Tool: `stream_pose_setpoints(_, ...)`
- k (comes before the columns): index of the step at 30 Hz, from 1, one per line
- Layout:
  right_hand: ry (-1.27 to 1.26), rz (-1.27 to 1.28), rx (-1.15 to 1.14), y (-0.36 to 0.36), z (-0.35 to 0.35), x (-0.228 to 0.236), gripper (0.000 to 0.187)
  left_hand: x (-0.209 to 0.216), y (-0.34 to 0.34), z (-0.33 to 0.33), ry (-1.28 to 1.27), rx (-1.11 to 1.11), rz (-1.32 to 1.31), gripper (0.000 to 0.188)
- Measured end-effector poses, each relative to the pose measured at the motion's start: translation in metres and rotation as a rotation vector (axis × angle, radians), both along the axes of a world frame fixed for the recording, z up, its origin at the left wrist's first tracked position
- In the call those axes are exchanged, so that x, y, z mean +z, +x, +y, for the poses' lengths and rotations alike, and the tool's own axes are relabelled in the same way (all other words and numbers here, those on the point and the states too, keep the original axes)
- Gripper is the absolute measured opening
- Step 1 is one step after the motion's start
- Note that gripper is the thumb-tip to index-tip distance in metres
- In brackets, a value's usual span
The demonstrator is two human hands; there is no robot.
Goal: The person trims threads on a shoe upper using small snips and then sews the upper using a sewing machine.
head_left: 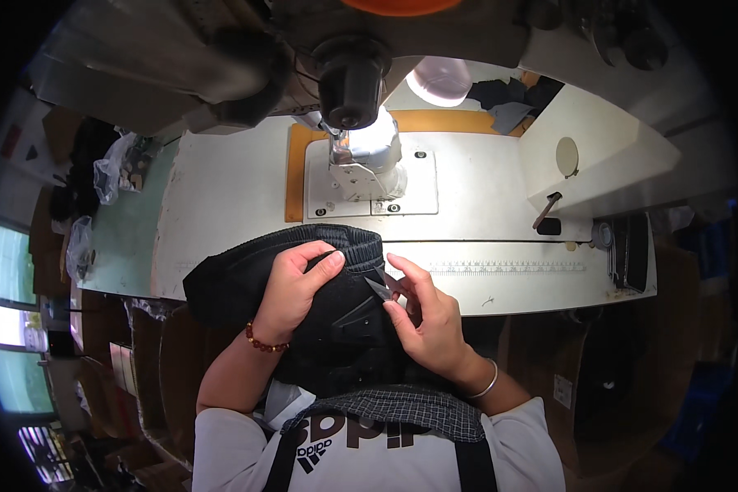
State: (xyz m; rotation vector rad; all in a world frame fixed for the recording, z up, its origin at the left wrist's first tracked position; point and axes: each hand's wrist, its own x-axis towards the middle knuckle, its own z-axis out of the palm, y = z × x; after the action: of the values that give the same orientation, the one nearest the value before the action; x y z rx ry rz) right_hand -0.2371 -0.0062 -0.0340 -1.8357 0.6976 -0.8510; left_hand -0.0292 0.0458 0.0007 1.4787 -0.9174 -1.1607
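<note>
A black garment (246, 271) with a gathered elastic waistband (355, 246) lies over the front edge of the sewing table and hangs down toward my lap. My left hand (291, 287) pinches it just below the band, thumb on top. In my right hand (429, 324) is a pair of small thread snips (378, 287), gripped between thumb and fingers. Their pointed metal blades lie against the cloth near the right end of the waistband. My fingers cover the rest of the snips.
A sewing machine's lit needle area (369, 160) stands beyond the garment, its dark head overhanging the far side. A ruler strip (508, 267) runs along the white table (238, 176). Dark cloth scraps (504, 98) lie at the back right. Plastic bags (115, 168) sit at left.
</note>
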Motion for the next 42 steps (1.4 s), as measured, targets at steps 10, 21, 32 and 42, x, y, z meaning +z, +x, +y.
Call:
stream_pose_setpoints(10, -0.212, -0.077, -0.041, 0.016, -0.002, -0.009, 0.043, -0.013, 0.018, 0.000, 0.103, -0.056, 0.295, 0.019)
stream_pose_setpoints(21, 0.242, -0.233, -0.021, 0.019, -0.004, -0.015, 0.049, -0.025, 0.036, 0.003, 0.163, 0.018, 0.588, 0.029)
stream_pose_setpoints(32, -0.081, -0.048, -0.049, 0.030, -0.003, -0.007, 0.044, -0.030, 0.040, 0.005, 0.122, 0.007, 0.594, 0.034)
stream_pose_setpoints(42, 0.003, -0.249, -0.006, 0.027, -0.003, -0.042, 0.042, 0.024, -0.009, 0.015, -0.068, 0.131, -0.300, 0.014)
